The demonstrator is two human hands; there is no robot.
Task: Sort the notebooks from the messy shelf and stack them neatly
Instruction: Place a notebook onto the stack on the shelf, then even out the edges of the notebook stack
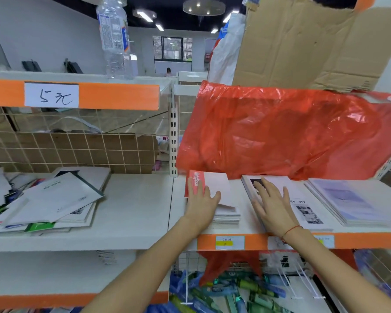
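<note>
My forearms reach over the orange shelf edge (253, 242). Above it, my right hand (271, 205) lies flat, fingers straight, on the Memory stack (303, 206). Left of that, my left hand (201, 203) presses flat on the red-spined stack (219, 188). Further left, bare shelf (131, 206), then the jumbled notebooks (52, 199).

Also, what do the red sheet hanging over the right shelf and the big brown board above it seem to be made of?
The red sheet looks like thin plastic film: glossy, wrinkled and slightly see-through, with bright highlights on its folds. The brown board looks like matte cardboard: it shows creases and a torn, ragged lower edge. Probably corrugated, but the picture is too soft to be sure.
</note>
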